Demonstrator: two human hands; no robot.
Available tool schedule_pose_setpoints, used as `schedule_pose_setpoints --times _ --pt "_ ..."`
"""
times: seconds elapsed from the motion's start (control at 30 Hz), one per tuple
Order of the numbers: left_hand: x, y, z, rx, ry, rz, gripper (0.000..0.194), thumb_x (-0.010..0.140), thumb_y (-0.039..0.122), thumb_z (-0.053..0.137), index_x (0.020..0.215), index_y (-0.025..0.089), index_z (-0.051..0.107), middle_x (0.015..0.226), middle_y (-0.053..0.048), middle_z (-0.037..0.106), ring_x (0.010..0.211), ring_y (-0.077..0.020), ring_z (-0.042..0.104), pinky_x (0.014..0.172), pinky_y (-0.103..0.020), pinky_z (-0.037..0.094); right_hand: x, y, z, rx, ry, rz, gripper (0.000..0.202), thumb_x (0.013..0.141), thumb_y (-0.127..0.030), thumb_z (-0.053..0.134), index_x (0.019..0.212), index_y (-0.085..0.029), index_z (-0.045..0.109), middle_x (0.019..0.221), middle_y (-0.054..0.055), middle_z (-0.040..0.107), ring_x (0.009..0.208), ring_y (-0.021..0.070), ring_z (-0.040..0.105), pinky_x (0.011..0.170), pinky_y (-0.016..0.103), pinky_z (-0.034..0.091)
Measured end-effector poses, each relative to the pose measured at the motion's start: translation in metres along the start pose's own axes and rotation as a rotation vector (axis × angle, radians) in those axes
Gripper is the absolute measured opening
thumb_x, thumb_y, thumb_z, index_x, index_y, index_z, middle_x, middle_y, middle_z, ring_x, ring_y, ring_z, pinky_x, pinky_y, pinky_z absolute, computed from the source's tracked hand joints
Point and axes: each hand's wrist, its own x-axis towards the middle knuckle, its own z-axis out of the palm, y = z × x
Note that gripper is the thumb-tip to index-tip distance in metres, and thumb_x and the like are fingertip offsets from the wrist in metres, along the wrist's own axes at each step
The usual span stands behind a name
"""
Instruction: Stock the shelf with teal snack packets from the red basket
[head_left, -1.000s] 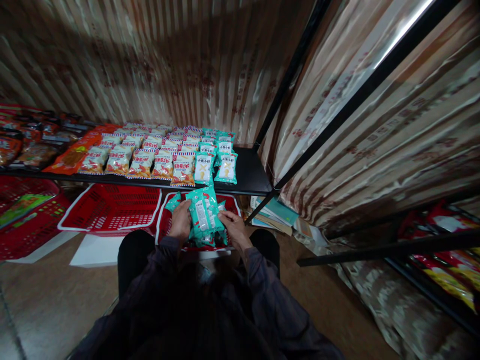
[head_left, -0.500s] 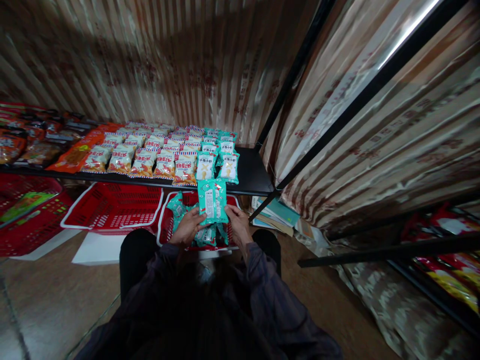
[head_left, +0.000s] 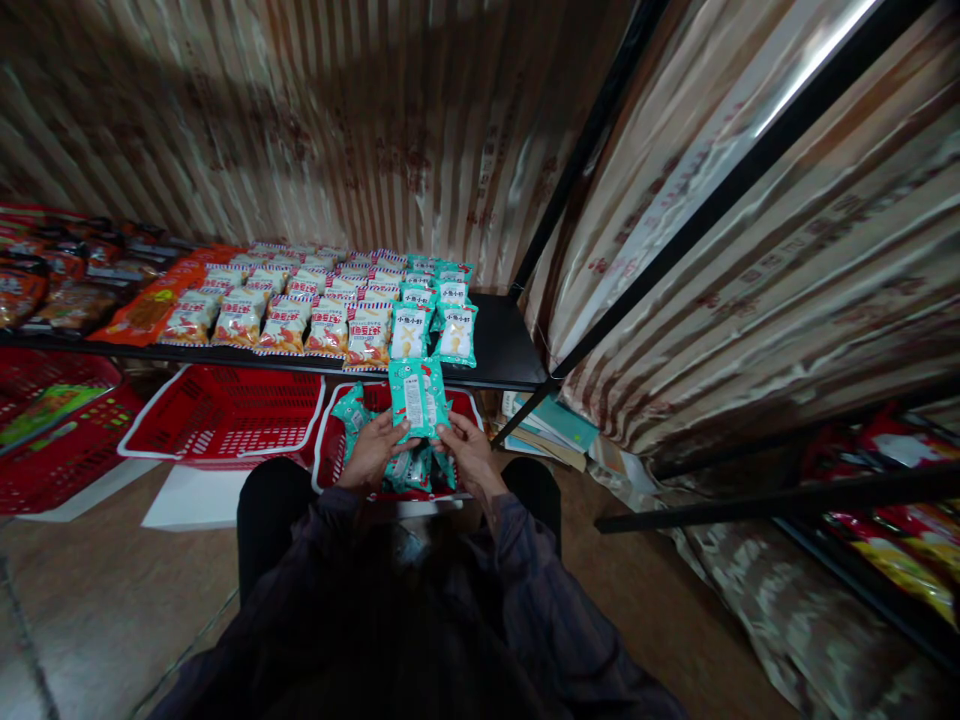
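Between my two hands a teal snack bag (head_left: 417,398) is held back side up, its white printed panel facing me. My left hand (head_left: 373,447) pinches its lower left corner, and my right hand (head_left: 466,452) grips the lower right corner. Under it, a red basket (head_left: 322,450) with a white rim contains several more teal bags (head_left: 409,470), partly covered by my hands. Just beyond the held bag, matching teal bags (head_left: 456,335) lie in two columns at the right of the black shelf (head_left: 499,345), showing their white fronts.
White and orange snack bags (head_left: 285,325) fill rows to the left on the shelf, beside orange packets (head_left: 154,305). A second red basket (head_left: 225,410) stands left of mine. Books (head_left: 551,425) lie on the floor at right, near a slanting black post (head_left: 630,320).
The teal bag has shifted slightly left and toward the shelf's front edge in view. My right hand has moved a little left with it; both hands keep their hold.
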Motion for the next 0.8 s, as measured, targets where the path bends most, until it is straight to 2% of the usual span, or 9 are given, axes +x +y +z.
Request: schedule_pose_setpoints --times 0.17,0.27,0.33,0.47,0.6,0.7,0.8 --pt "-0.005 0.001 0.003 -0.044 -0.054 0.010 0.052 0.053 0.019 0.083 0.101 0.015 0.062 0.106 -0.009 0.069 0.104 -0.0241 0.062 0.095 -0.039 0.047 0.000 0.002 -0.002 -0.046 -0.006 -0.030 0.057 0.054 -0.041 0.078 0.104 -0.019 0.064 0.074 0.001 0.068 0.055 0.0121 0.060 0.053 0.024 0.046" --pt "-0.005 0.000 0.003 -0.036 -0.060 -0.005 0.055 0.053 0.017 0.081 0.103 0.015 0.060 0.105 -0.009 0.069 0.102 -0.0243 0.063 0.095 -0.040 0.046 0.000 0.004 -0.006 -0.152 -0.011 -0.095 0.060 0.062 -0.041 0.072 0.116 -0.020 0.058 0.081 0.003 0.069 0.058 0.0133 0.060 0.057 0.027 0.048" --pt "-0.005 -0.001 0.003 -0.008 -0.042 -0.011 0.056 0.054 0.018 0.080 0.105 0.014 0.059 0.103 -0.010 0.070 0.101 -0.0248 0.064 0.094 -0.041 0.047 -0.001 0.004 -0.008 -0.338 0.013 -0.203 0.062 0.068 -0.038 0.067 0.125 -0.020 0.052 0.093 0.006 0.068 0.065 0.0152 0.061 0.064 0.031 0.051" --pt "-0.004 -0.004 0.003 0.018 -0.034 0.003 0.061 0.053 0.017 0.079 0.109 0.015 0.058 0.103 -0.010 0.070 0.100 -0.0257 0.064 0.093 -0.042 0.047 -0.006 -0.001 -0.009 -0.762 0.090 -0.507 0.061 0.076 -0.027 0.060 0.135 -0.021 0.044 0.121 0.012 0.057 0.096 0.0218 0.059 0.088 0.040 0.047" --pt "-0.004 -0.010 0.002 0.024 -0.050 0.015 0.061 0.055 0.018 0.076 0.113 0.015 0.055 0.105 -0.010 0.069 0.101 -0.0255 0.063 0.092 -0.042 0.048 -0.014 -0.007 -0.004 -1.018 0.088 -0.719 0.047 0.082 -0.021 0.052 0.130 -0.020 0.052 0.125 0.013 0.054 0.115 0.0256 0.048 0.100 0.043 0.040" --pt "-0.003 -0.017 0.002 0.043 -0.045 0.036 0.064 0.057 0.018 0.074 0.116 0.016 0.052 0.109 -0.011 0.068 0.100 -0.0248 0.063 0.091 -0.041 0.049 -0.018 -0.007 0.000 -1.117 0.048 -0.793 0.043 0.085 -0.016 0.046 0.127 -0.021 0.055 0.128 0.011 0.054 0.119 0.0246 0.046 0.102 0.043 0.039" --pt "-0.002 -0.025 0.005 0.051 -0.042 0.080 0.068 0.058 0.016 0.073 0.121 0.017 0.050 0.113 -0.011 0.066 0.103 -0.0246 0.062 0.090 -0.040 0.049 -0.020 -0.003 0.000 -1.133 0.004 -0.795 0.048 0.085 -0.011 0.040 0.131 -0.021 0.051 0.133 0.010 0.052 0.122 0.0229 0.045 0.104 0.042 0.038"
